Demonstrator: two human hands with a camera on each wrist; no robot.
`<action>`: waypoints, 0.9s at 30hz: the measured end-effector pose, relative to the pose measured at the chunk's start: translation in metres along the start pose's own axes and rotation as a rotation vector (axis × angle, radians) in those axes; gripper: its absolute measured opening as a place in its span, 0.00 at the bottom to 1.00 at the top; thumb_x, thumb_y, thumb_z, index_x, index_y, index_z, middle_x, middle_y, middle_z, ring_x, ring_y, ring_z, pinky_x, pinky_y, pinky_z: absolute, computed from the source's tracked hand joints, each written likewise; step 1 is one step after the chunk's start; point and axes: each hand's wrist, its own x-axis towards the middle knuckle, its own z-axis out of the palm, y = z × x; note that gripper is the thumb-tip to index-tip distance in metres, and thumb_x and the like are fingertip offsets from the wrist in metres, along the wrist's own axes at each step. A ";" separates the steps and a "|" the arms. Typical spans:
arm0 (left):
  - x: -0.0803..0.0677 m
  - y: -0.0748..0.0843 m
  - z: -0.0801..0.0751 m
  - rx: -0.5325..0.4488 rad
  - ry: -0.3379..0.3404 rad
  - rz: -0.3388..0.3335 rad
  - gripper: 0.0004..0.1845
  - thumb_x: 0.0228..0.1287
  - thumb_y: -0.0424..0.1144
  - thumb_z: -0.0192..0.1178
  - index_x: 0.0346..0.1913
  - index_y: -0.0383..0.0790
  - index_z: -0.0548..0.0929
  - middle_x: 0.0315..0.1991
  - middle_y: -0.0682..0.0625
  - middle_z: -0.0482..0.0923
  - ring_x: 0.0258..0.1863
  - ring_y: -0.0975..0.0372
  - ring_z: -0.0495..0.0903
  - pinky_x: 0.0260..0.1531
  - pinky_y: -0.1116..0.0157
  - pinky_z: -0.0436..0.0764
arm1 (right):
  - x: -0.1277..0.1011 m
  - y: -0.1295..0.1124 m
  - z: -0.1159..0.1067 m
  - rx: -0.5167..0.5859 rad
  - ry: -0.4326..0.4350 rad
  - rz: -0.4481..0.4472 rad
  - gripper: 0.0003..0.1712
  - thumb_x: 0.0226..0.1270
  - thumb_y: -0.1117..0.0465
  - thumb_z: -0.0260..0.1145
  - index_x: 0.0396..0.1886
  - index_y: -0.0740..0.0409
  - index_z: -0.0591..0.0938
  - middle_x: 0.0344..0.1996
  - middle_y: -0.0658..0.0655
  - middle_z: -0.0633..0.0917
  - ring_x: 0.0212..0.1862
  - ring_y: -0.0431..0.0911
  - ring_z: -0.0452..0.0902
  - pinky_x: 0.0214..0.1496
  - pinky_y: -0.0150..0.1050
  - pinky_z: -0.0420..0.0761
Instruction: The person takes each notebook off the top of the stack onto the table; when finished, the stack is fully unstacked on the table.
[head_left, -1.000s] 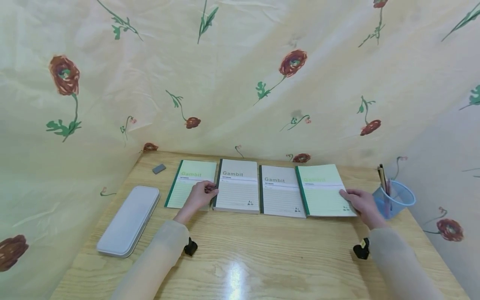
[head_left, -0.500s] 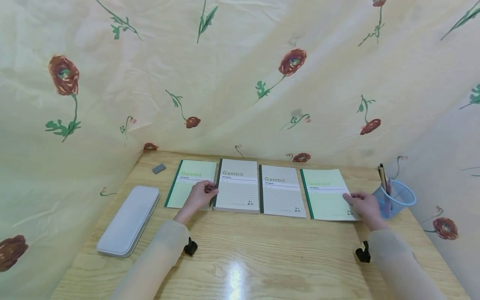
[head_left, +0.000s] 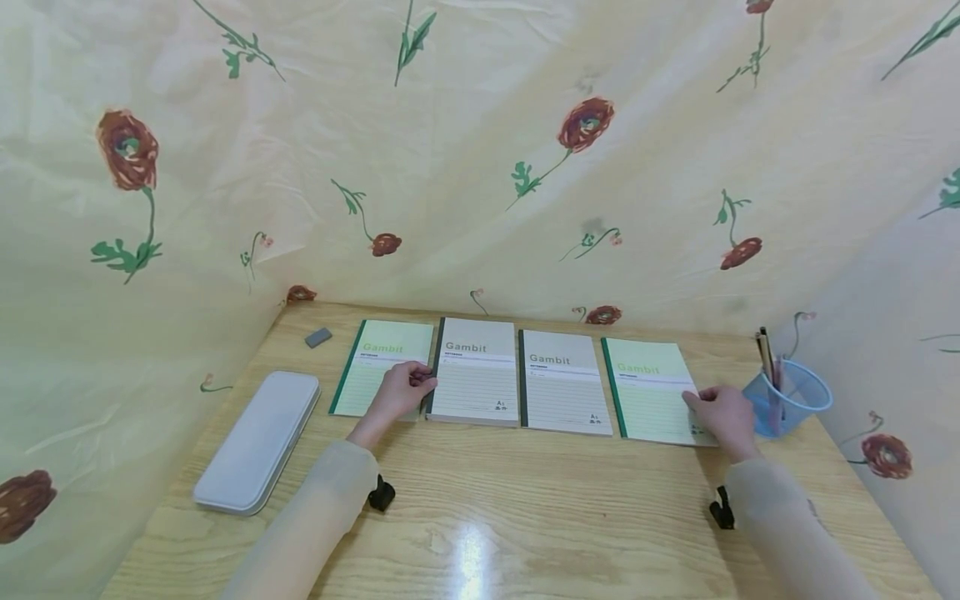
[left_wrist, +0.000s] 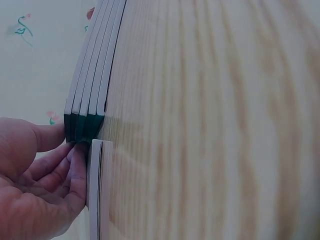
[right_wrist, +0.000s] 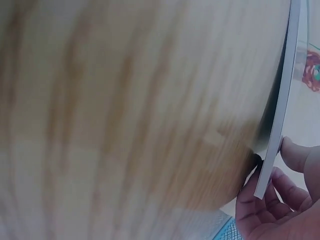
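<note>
right hand (head_left: 722, 412): I'm pinching the near right corner of the far-right green notebook (head_left: 651, 388), thumb on top, fingers under its edge.
left hand (head_left: 397, 392): fingers curled at the spine of the grey notebook stack (head_left: 476, 372), over the left green notebook (head_left: 380, 363).
step: looks like I'm spreading notebooks in a row; next I'd probably let go gently and square the edges.
writing: "Gambit" on every cover.
around: pencil case (head_left: 258, 440), eraser (head_left: 318, 337), blue pen cup (head_left: 787, 397).

A pale wooden table (head_left: 525, 517) — glossy with reflected light — stands against cream cloth (head_left: 465, 167) printed with red flowers.
</note>
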 end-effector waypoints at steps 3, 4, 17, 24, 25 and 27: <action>0.001 -0.001 0.001 0.011 0.000 -0.007 0.13 0.69 0.35 0.63 0.51 0.30 0.82 0.42 0.44 0.83 0.41 0.56 0.81 0.44 0.58 0.81 | 0.001 0.000 0.002 -0.026 0.016 -0.007 0.31 0.75 0.49 0.58 0.52 0.79 0.77 0.47 0.75 0.79 0.46 0.63 0.73 0.46 0.56 0.73; 0.002 -0.001 0.001 0.012 0.001 -0.007 0.13 0.69 0.35 0.63 0.51 0.30 0.82 0.42 0.44 0.83 0.41 0.56 0.80 0.44 0.58 0.81 | 0.001 0.000 0.002 -0.032 0.021 -0.006 0.31 0.75 0.49 0.58 0.52 0.78 0.77 0.46 0.75 0.79 0.45 0.63 0.73 0.45 0.56 0.73; 0.002 -0.002 0.001 0.011 -0.002 -0.006 0.13 0.70 0.35 0.63 0.51 0.30 0.82 0.42 0.44 0.83 0.41 0.55 0.80 0.44 0.58 0.81 | -0.001 -0.004 0.004 -0.048 0.039 0.010 0.28 0.75 0.50 0.57 0.49 0.77 0.78 0.42 0.73 0.80 0.42 0.61 0.73 0.41 0.53 0.74; 0.002 -0.001 0.000 0.013 0.002 -0.018 0.13 0.70 0.36 0.63 0.51 0.31 0.82 0.42 0.44 0.83 0.41 0.56 0.80 0.44 0.58 0.81 | -0.002 -0.005 0.003 -0.042 0.033 0.016 0.30 0.75 0.47 0.55 0.51 0.75 0.77 0.45 0.74 0.79 0.45 0.63 0.73 0.44 0.55 0.73; 0.002 -0.001 0.000 0.013 0.001 -0.018 0.13 0.70 0.36 0.63 0.51 0.31 0.82 0.42 0.44 0.83 0.41 0.56 0.80 0.44 0.58 0.81 | -0.002 -0.006 0.003 -0.039 0.033 0.016 0.31 0.75 0.47 0.55 0.52 0.75 0.76 0.46 0.74 0.78 0.45 0.63 0.73 0.44 0.55 0.73; 0.002 -0.001 0.000 0.009 -0.002 -0.020 0.13 0.70 0.36 0.63 0.52 0.31 0.82 0.43 0.44 0.83 0.41 0.56 0.80 0.45 0.58 0.80 | -0.003 -0.008 0.003 -0.037 0.037 0.009 0.32 0.75 0.45 0.55 0.53 0.74 0.75 0.47 0.74 0.78 0.46 0.63 0.74 0.43 0.55 0.73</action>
